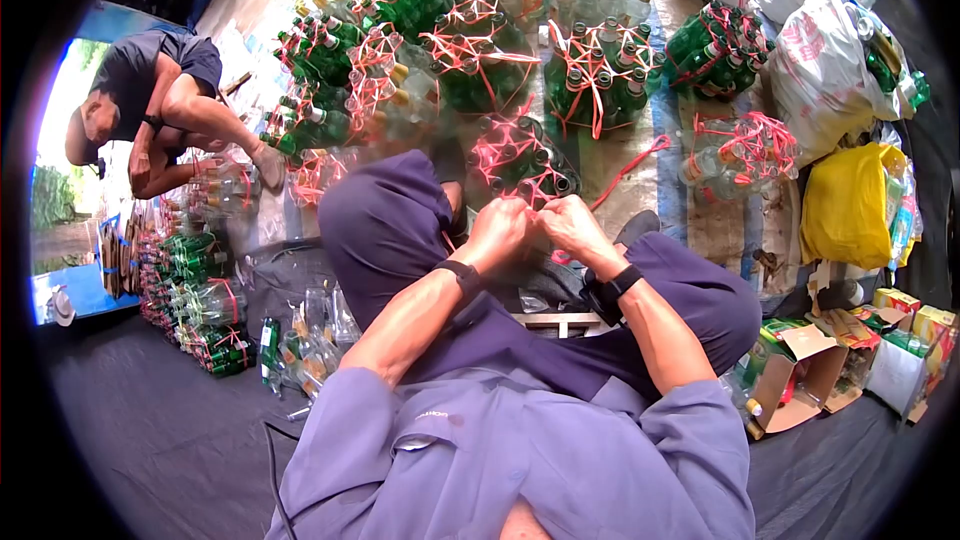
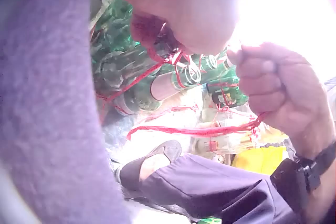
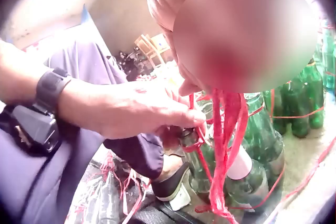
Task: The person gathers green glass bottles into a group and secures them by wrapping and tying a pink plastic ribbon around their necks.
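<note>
Both hands meet over a bundle of green glass bottles [image 1: 522, 162] whose necks are laced with red plastic string. My left hand [image 1: 500, 232] pinches the string at a bottle neck, thumb and forefinger together, as the right wrist view shows. Close beside it, my right hand [image 1: 582, 230] has its fingers curled round the same red string [image 3: 228, 155], and loose strands hang below it. In the left wrist view that right hand [image 2: 275, 85] trails a long red strand [image 2: 199, 130]. A blurred patch hides part of the right wrist view.
Several tied bottle bundles [image 1: 480, 60] stand ahead. Another person [image 1: 165, 90] crouches at the left near stacked bottles [image 1: 200, 300]. White sacks [image 1: 825, 70], a yellow bag [image 1: 850, 200] and open cartons [image 1: 800, 380] line the right side. Loose clear bottles [image 1: 312, 345] lie left of my knee.
</note>
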